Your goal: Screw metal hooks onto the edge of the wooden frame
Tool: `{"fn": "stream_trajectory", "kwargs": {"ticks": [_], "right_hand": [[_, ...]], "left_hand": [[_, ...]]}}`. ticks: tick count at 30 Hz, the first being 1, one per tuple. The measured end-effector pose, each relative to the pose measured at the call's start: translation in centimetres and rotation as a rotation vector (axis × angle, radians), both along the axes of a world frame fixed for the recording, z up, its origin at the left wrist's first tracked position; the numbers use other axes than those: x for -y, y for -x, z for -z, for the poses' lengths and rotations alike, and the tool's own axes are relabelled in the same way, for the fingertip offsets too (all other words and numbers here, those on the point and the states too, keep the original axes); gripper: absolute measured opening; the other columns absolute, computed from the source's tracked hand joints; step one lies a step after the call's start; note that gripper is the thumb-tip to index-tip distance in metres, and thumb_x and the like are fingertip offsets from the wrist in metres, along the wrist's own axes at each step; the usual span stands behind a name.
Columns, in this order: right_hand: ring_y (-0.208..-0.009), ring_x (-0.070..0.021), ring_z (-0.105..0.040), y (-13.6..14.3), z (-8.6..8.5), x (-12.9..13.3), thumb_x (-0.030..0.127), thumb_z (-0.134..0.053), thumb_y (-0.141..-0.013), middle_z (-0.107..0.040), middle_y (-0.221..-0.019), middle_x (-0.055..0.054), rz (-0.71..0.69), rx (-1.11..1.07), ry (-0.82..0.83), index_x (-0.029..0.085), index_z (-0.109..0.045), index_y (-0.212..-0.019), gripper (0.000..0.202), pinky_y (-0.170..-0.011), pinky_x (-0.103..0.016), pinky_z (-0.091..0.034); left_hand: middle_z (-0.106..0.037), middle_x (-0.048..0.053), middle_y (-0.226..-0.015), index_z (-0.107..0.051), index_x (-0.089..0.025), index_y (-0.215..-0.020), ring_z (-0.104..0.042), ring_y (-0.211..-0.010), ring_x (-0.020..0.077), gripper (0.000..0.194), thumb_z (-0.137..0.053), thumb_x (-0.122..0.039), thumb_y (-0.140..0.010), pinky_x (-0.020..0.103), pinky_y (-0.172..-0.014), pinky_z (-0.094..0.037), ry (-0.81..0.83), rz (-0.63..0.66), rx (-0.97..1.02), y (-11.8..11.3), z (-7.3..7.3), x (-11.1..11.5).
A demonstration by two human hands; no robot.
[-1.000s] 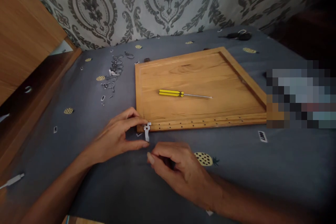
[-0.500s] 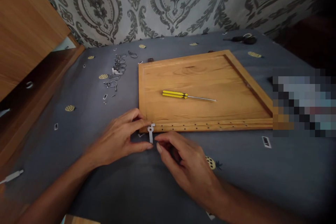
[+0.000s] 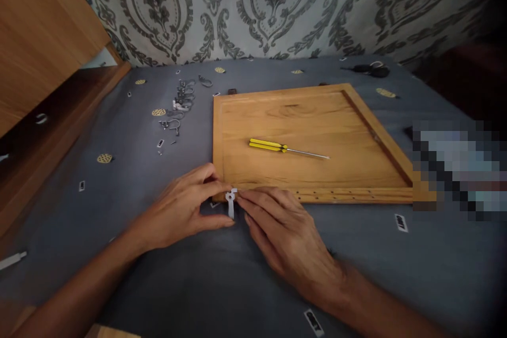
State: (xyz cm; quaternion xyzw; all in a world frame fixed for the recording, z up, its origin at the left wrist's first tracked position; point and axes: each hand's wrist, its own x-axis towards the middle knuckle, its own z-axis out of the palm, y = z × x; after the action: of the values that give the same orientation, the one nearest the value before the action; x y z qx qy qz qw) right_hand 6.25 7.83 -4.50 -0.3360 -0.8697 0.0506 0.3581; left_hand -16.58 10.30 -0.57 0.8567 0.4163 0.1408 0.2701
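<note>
A small metal bracket (image 3: 231,203) sits at the near left corner of a wooden panel (image 3: 277,121), its lower end sticking out past the edge. My left hand (image 3: 186,203) holds the bracket between thumb and index finger. Beside it, my right hand (image 3: 285,232) touches the panel's near edge strip, its fingertips close to the bracket; whether they grip anything small is hidden. The near strip has a row of small dark holes. A screwdriver with a yellow handle (image 3: 268,145) lies on the panel, its shaft pointing right.
Several metal hooks and brackets (image 3: 182,100) lie on the blue patterned cloth (image 3: 130,190) left of the panel. Black-handled scissors (image 3: 372,68) are at the back right. A wooden cabinet (image 3: 51,26) stands at the left. A blurred-out area covers the right side.
My right hand has moved up onto the panel's near edge, covering some holes, with its fingers straighter. My left hand keeps its hold on the bracket. The view has shifted slightly.
</note>
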Motion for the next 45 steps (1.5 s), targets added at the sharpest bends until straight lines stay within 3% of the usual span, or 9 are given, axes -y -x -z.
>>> {"fn": "stream_trajectory", "kwargs": {"ticks": [7,15,45], "right_hand": [[-0.113,-0.0248,-0.069,-0.17,0.25,-0.02,0.008,-0.05,-0.1,-0.076,-0.119,-0.013,-0.018,0.033,-0.059,0.007,-0.071,-0.117,0.028,-0.095,-0.041,-0.06],[-0.116,-0.0232,-0.068,-0.44,0.71,-0.16,0.01,-0.048,-0.102,-0.077,-0.121,-0.01,-0.046,0.071,-0.069,0.008,-0.073,-0.116,0.029,-0.103,-0.042,-0.057],[-0.116,-0.0246,-0.067,-0.26,0.6,-0.1,0.009,-0.044,-0.105,-0.076,-0.121,-0.008,-0.022,0.063,-0.031,0.006,-0.071,-0.115,0.029,-0.101,-0.045,-0.051]], "left_hand": [[-0.058,0.003,-0.105,-0.067,-0.019,-0.121,-0.061,-0.095,0.0188,0.035,-0.079,-0.031,-0.09,0.03,-0.081,-0.05,-0.007,0.015,0.01,-0.03,-0.16,0.01],[-0.057,0.003,-0.105,-0.066,-0.02,-0.124,-0.06,-0.094,0.0179,0.039,-0.079,-0.03,-0.09,0.029,-0.081,-0.05,0.002,0.025,0.044,-0.03,-0.09,-0.07],[-0.059,0.004,-0.108,-0.064,-0.022,-0.127,-0.061,-0.097,0.0188,0.035,-0.071,-0.038,-0.096,0.031,-0.082,-0.053,0.026,0.007,0.064,-0.01,-0.13,0.01]]}}
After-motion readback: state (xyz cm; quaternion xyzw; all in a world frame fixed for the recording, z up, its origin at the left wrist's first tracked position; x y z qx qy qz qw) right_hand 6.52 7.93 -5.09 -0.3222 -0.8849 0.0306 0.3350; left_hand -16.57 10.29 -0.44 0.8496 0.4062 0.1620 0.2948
